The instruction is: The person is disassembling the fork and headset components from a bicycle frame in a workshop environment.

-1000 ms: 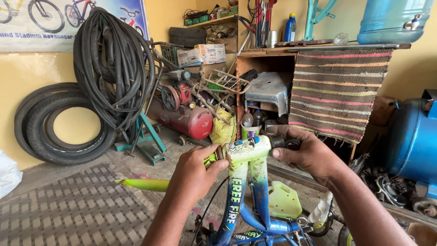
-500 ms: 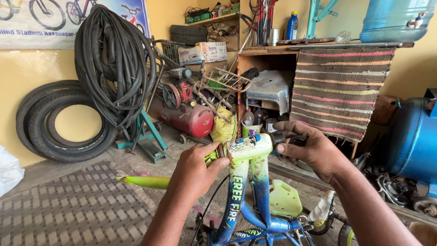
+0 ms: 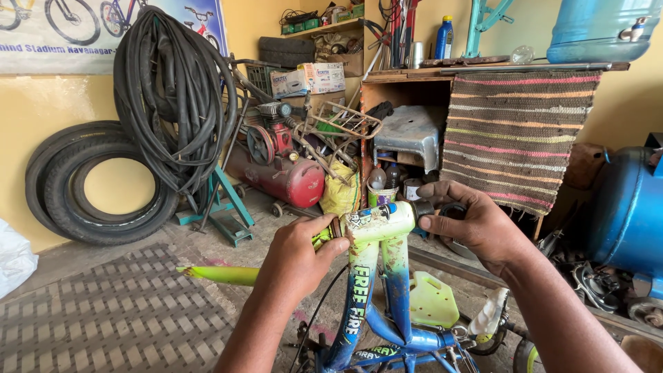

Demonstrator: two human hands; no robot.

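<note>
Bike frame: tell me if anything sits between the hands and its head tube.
Nothing visible does. The left hand and the right hand each already touch an end of the head tube of the bike frame.

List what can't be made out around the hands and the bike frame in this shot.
- Head view: the left end of the frame's tube is covered by the left hand.
- Head view: the dark part at the tube's right end is mostly hidden by the right hand; its kind is unclear.
- The lower bike frame is cut off by the bottom edge.
- Small items on the shelf are too small to identify.
</note>
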